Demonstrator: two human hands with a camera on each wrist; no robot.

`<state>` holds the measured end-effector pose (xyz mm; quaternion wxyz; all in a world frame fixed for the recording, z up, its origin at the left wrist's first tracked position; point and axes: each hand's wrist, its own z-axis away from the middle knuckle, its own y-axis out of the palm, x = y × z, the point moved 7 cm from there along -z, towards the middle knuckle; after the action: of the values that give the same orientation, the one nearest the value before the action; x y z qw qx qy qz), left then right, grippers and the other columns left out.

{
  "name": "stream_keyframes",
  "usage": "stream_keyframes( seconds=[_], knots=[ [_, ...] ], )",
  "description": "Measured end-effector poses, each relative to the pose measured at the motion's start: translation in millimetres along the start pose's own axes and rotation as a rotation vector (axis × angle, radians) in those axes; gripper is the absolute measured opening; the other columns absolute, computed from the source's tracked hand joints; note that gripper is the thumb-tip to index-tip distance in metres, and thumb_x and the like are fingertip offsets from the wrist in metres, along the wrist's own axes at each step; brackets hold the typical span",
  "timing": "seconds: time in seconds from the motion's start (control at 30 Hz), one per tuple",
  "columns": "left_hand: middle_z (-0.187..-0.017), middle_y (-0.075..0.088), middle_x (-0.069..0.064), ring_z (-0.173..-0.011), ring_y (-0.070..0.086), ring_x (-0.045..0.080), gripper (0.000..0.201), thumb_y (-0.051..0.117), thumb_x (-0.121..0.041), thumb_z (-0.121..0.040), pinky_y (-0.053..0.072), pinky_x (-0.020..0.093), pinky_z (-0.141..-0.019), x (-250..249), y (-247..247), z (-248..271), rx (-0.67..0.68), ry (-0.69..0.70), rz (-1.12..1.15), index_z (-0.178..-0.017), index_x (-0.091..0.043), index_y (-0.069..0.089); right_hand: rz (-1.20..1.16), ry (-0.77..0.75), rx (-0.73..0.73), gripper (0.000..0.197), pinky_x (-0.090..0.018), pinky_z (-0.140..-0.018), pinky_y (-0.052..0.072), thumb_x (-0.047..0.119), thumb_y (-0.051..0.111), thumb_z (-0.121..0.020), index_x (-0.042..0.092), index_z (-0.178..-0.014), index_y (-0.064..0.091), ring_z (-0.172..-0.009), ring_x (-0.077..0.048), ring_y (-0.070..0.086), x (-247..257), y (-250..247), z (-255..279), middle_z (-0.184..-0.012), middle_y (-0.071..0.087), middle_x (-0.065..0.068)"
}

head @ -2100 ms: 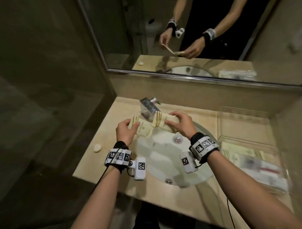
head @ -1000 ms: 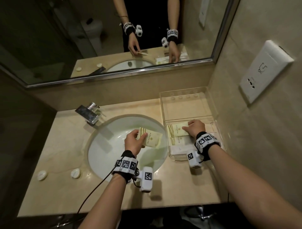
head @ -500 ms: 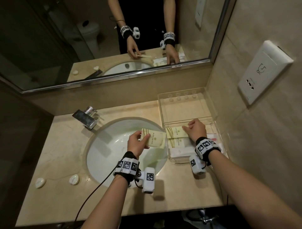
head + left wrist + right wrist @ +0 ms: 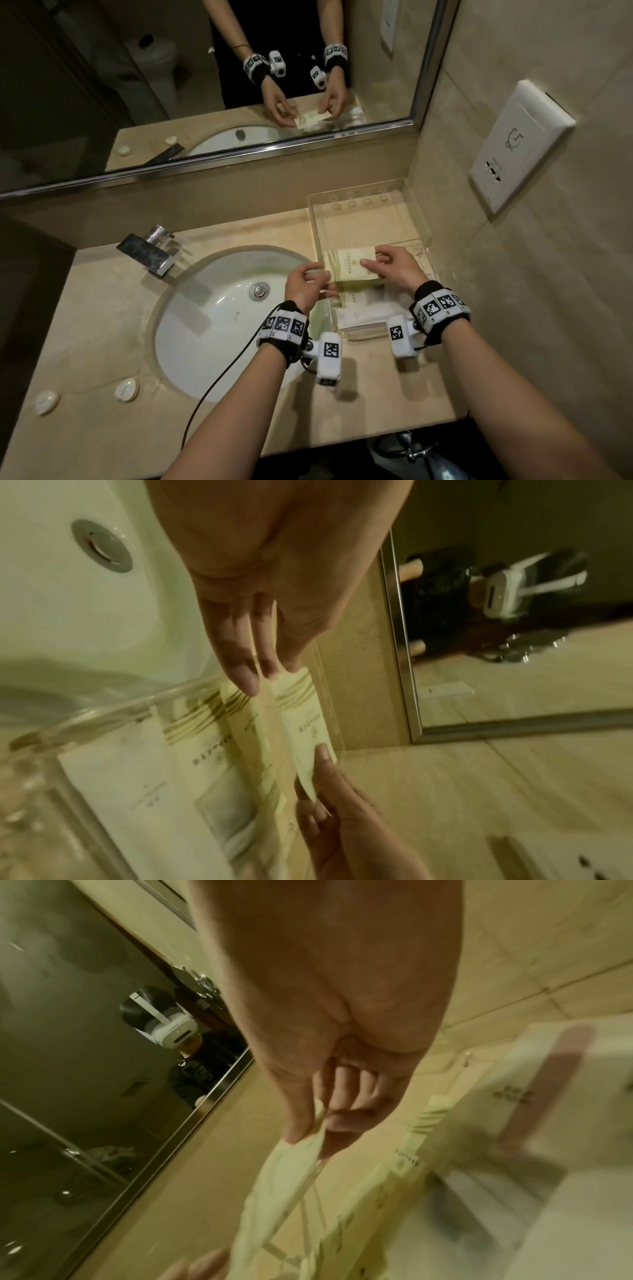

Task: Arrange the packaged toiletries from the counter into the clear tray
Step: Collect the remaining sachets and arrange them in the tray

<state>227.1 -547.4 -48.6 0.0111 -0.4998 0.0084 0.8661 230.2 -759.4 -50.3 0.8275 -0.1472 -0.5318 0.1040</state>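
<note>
In the head view, the clear tray point(image 4: 404, 219) stands on the beige counter point(image 4: 102, 394), just right of the white sink point(image 4: 212, 308), against the wall. Both hands are over its near compartment. The right hand point(image 4: 397, 270) pinches a cream packet point(image 4: 356, 263) at its right edge, thumb on top. The left hand point(image 4: 305, 286) is at the packet's left end, over the tray's left wall, with fingers loosely bent; from here I cannot tell if it grips. Under this packet more cream packets point(image 4: 352, 296) lie in the tray. Two small white round items point(image 4: 126, 390) lie on the counter at the left, and a chrome faucet point(image 4: 150, 251) stands behind the sink.

In the left wrist view, the left hand's fingertips point(image 4: 248, 680) are nearly straight and touch the striped ends of the packets, not curled around them.

In the right wrist view, blurred, the right thumb and fingers point(image 4: 342, 1121) are curled and grip the packet's edge.
</note>
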Motion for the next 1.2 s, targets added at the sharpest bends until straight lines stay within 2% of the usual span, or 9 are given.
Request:
stream_keyframes(
  seconds=[0.1, 0.2, 0.33, 0.53, 0.63, 0.73, 0.97, 1.03, 1.2],
  knots=[
    [-0.089, 0.062, 0.007, -0.071, 0.064, 0.024, 0.024, 0.061, -0.006, -0.088, 0.060, 0.035, -0.063, -1, -5, -5, -0.108, 0.095, -0.238, -0.112, -0.005, 0.059, 0.098, 0.105, -0.158, 0.057, -0.026, -0.085, 0.048, 0.027, 0.074, -0.084, 0.003, -0.132, 0.055, -0.107, -0.025, 0.061, -16, -23, -5, -0.116, 0.064, -0.011],
    [-0.093, 0.066, 0.002, -0.071, 0.060, 0.017, 0.015, 0.057, -0.009, -0.088, 0.056, 0.033, -0.071, -8, -3, -4, -0.129, 0.265, -0.452, -0.101, -0.011, 0.063, 0.157, 0.145, -0.192, 0.054, -0.032, -0.098, 0.047, 0.026, 0.076, -0.083, 0.002, -0.128, 0.058, -0.114, -0.028, 0.060, -24, -25, -10, -0.122, 0.065, -0.014],
    [-0.095, 0.065, 0.005, -0.081, 0.061, 0.016, 0.011, 0.064, -0.004, -0.085, 0.050, 0.024, -0.075, -11, 15, 0, -0.014, 0.447, -0.657, -0.092, -0.012, 0.067, 0.155, 0.166, -0.201, 0.048, -0.029, -0.092, 0.049, 0.027, 0.080, -0.078, 0.006, -0.117, 0.065, -0.106, -0.025, 0.064, -26, -11, -19, -0.114, 0.068, -0.011],
    [-0.109, 0.059, 0.002, -0.107, 0.051, 0.020, 0.017, 0.064, -0.007, -0.085, 0.042, 0.028, -0.096, -6, 45, -6, 0.101, 0.606, -0.910, -0.100, -0.015, 0.069, 0.172, 0.091, -0.214, 0.032, -0.038, -0.078, 0.058, 0.024, 0.086, -0.069, 0.012, -0.092, 0.067, -0.074, -0.018, 0.065, -27, -4, -25, -0.075, 0.064, 0.003],
    [-0.116, 0.060, 0.002, -0.113, 0.051, 0.021, 0.024, 0.065, -0.007, -0.084, 0.036, 0.024, -0.100, -9, 58, -8, 0.133, 0.681, -0.984, -0.107, -0.014, 0.069, 0.222, 0.051, -0.245, 0.021, -0.032, -0.074, 0.055, 0.022, 0.081, -0.075, 0.014, -0.087, 0.066, -0.080, -0.022, 0.068, -32, -18, -20, -0.078, 0.067, 0.000],
    [-0.126, 0.059, 0.003, -0.122, 0.048, 0.024, 0.034, 0.067, -0.006, -0.083, 0.037, 0.031, -0.105, -6, 71, -12, 0.193, 0.692, -1.045, -0.115, -0.015, 0.067, 0.283, 0.034, -0.120, 0.026, -0.033, -0.072, 0.055, 0.030, 0.083, -0.070, 0.017, -0.087, 0.067, -0.080, -0.018, 0.066, -38, -20, -9, -0.084, 0.068, 0.001],
    [-0.129, 0.057, -0.001, -0.114, 0.047, 0.026, 0.047, 0.060, 0.003, -0.081, 0.040, 0.035, -0.096, 2, 83, -18, 0.190, 0.664, -1.246, -0.120, -0.022, 0.064, 0.393, 0.041, 0.027, 0.034, -0.026, -0.080, 0.044, 0.029, 0.084, -0.067, 0.017, -0.096, 0.071, -0.094, -0.016, 0.062, -40, -12, 0, -0.099, 0.068, 0.002],
    [-0.127, 0.059, -0.001, -0.113, 0.048, 0.026, 0.045, 0.060, 0.003, -0.081, 0.042, 0.036, -0.093, 2, 84, -19, 0.166, 0.670, -1.253, -0.118, -0.024, 0.064, 0.413, 0.055, 0.054, 0.034, -0.026, -0.081, 0.042, 0.029, 0.083, -0.070, 0.016, -0.100, 0.072, -0.095, -0.017, 0.061, -40, -10, 0, -0.101, 0.067, 0.002],
    [-0.121, 0.061, -0.002, -0.113, 0.049, 0.025, 0.034, 0.061, -0.006, -0.087, 0.043, 0.035, -0.092, -1, 81, -21, 0.119, 0.660, -1.195, -0.114, -0.024, 0.067, 0.351, 0.048, 0.057, 0.020, -0.025, -0.071, 0.039, 0.026, 0.084, -0.071, 0.017, -0.082, 0.070, -0.093, -0.017, 0.061, -39, -12, 2, -0.093, 0.069, 0.003]
  ],
)
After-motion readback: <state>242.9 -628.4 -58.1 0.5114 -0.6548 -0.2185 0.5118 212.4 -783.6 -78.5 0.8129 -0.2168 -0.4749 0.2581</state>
